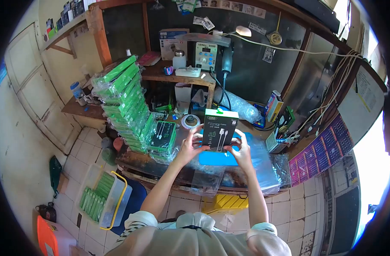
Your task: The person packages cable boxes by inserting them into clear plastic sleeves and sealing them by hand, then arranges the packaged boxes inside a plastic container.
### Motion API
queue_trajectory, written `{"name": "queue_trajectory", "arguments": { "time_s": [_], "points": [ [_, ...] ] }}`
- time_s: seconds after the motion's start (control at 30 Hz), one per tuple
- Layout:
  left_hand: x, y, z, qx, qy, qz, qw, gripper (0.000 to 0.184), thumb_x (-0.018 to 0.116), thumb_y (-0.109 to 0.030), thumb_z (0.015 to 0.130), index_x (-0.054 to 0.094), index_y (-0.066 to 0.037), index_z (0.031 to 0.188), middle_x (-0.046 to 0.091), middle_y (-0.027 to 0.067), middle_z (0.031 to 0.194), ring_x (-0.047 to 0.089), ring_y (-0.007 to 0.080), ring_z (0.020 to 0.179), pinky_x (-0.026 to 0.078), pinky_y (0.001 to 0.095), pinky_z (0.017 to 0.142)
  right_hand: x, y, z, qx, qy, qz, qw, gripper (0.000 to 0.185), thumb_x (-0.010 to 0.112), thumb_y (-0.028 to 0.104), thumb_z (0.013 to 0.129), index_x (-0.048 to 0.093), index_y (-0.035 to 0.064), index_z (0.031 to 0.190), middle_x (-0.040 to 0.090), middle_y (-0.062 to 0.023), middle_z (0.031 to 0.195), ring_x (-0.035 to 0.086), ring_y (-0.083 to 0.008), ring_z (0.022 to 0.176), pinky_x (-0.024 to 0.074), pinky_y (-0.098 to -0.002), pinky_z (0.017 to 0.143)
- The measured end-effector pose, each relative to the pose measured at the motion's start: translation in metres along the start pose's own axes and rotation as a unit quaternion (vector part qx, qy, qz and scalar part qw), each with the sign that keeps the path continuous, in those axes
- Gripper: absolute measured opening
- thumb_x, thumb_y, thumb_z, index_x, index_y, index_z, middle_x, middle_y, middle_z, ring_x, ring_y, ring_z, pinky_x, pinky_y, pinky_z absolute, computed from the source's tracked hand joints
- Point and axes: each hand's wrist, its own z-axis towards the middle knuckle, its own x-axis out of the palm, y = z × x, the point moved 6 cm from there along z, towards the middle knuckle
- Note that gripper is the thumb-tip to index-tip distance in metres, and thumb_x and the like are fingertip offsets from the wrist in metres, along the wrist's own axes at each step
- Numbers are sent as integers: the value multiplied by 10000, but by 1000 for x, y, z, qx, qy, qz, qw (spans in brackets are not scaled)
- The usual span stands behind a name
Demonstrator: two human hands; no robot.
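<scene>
A black and green box (219, 132) with a picture of a white charging cable stands upright above the blue mat (208, 159). At its left side my left hand (192, 146) grips it, fingers behind and thumb at the lower edge. My right hand (241, 150) holds the opposite side in the same way. Left of the hands, similar boxes (162, 137) lie in a short pile, beside a tall leaning stack of plastic-wrapped green boxes (126, 102).
A clear tub (112, 205) with green packs sits on the floor at the left. Behind the hands are a round tape roll (190, 121), a soldering station (205, 56) and bubble wrap (237, 106). A pen basket (275, 143) stands at the right, near hanging cables.
</scene>
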Motion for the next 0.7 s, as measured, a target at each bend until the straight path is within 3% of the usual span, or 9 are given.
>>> {"name": "queue_trajectory", "arguments": {
  "time_s": [0.13, 0.2, 0.23, 0.27, 0.33, 0.47, 0.5, 0.63, 0.7],
  "points": [
    [-3, -12, 2, -27, 16, -2, 1000, 1011, 736, -58, 664, 36, -188, 1382, 552, 147, 1089, 571, 223, 995, 492, 351, 815, 0, 0, -4, -11, 11, -24, 1000, 793, 707, 26, 684, 255, 99, 1331, 614, -90, 859, 580, -150, 754, 473, -281, 699],
    [-5, -20, 5, 2, 44, 185, 982, 1125, 748, -96, 658, -114, -213, 1371, 522, 192, 1146, 574, 294, 984, 482, 375, 823, -2, -2, -4, -22, 33, -69, 997, 892, 711, 28, 677, 166, 119, 1377, 603, -98, 861, 579, -165, 751, 474, -287, 719],
    [-4, -26, 7, 21, 67, 232, 970, 1263, 796, -118, 600, -228, -171, 1336, 511, 197, 1138, 563, 272, 977, 470, 376, 816, 1, 0, -4, -39, 63, -85, 994, 921, 713, 27, 671, 137, 124, 1384, 598, -103, 862, 577, -175, 747, 477, -295, 724],
    [-5, -31, 8, 20, 68, 231, 970, 1263, 796, -118, 600, -228, -171, 1336, 511, 197, 1138, 563, 272, 977, 470, 376, 816, 4, 3, -4, -55, 93, -101, 989, 951, 715, 27, 666, 109, 128, 1392, 594, -107, 863, 576, -185, 742, 479, -303, 728],
    [-1, -32, 6, -83, 130, 220, 963, 1177, 746, -94, 652, -196, -213, 1346, 489, 237, 1178, 545, 347, 1018, 447, 414, 860, 3, 13, -3, -66, 110, -121, 984, 998, 716, 27, 657, 56, 140, 1397, 587, -117, 913, 588, -206, 745, 494, -319, 711],
    [5, -42, 8, 61, 133, 265, 953, 1126, 762, -111, 646, -109, -185, 1356, 530, 201, 1134, 587, 294, 941, 464, 367, 816, -1, 11, 1, -17, 138, -127, 982, 1011, 710, 23, 662, 27, 171, 1393, 549, -133, 1054, 620, -229, 799, 523, -341, 661],
    [5, -43, 8, 50, 129, 204, 969, 1002, 742, -74, 665, 11, -192, 1341, 544, 186, 1108, 596, 259, 926, 475, 359, 808, -1, 13, 1, -25, 134, -122, 983, 989, 710, 24, 663, 55, 177, 1389, 549, -138, 1061, 624, -233, 798, 524, -346, 660],
    [-1, -37, 11, -11, 120, 136, 983, 874, 726, -49, 679, 130, -170, 1307, 565, 154, 1064, 591, 216, 946, 490, 336, 797, -3, 12, 5, -66, 126, -91, 986, 827, 704, 43, 687, 201, 160, 1332, 560, -145, 1051, 633, -233, 803, 530, -339, 671],
    [-4, -35, 12, -22, 107, 118, 987, 718, 722, -56, 684, 276, -137, 1241, 583, 123, 1010, 598, 188, 931, 507, 308, 776, -4, 14, 4, -37, 109, -94, 989, 675, 697, 64, 710, 318, 119, 1265, 583, -137, 1003, 632, -215, 816, 528, -316, 691]
  ]
}}
